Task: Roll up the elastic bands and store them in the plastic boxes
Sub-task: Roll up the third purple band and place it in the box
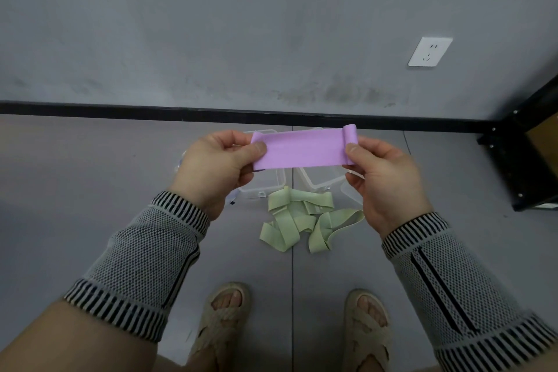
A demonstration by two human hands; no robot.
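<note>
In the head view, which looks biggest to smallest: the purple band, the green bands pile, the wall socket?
1. Green bands pile
2. Purple band, though held nearer the camera, so true size is unsure
3. Wall socket

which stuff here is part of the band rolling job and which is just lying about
Part of the job:
- purple band, pinched by left hand and right hand, roll begun at its right end
- green bands heaped on the floor
- clear boxes behind them

Just lying about:
- wall socket
- black rack
- sandals
</note>
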